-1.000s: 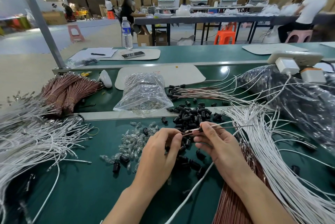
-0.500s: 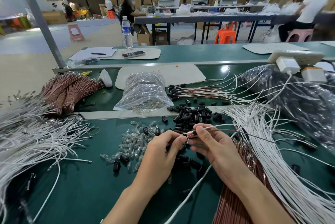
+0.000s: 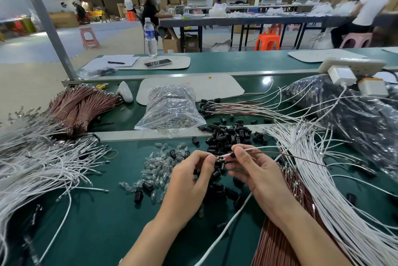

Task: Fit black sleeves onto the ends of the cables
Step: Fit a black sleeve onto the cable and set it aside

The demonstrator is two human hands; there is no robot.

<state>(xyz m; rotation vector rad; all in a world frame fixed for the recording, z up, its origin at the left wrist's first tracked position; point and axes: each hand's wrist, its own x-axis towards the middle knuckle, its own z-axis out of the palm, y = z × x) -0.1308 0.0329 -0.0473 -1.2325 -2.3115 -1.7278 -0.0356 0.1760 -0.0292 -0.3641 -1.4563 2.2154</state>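
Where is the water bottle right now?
Head view: the water bottle stands upright at the far edge of the back bench, left of centre, just behind the white mat.

Over the green desk (image 3: pixel 97 222), the left hand (image 3: pixel 193 171) and right hand (image 3: pixel 254 171) meet nearly fingertip to fingertip. Both pinch one white cable (image 3: pixel 245 149). A black sleeve (image 3: pixel 232 154) sits on it at the right fingertips. A brown cable (image 3: pixel 301 156) trails rightward from that grip. A sleeve pile (image 3: pixel 228 134) lies just beyond, clear bulbs (image 3: pixel 159 166) to the left, and a white cable bundle (image 3: pixel 323 179) to the right.
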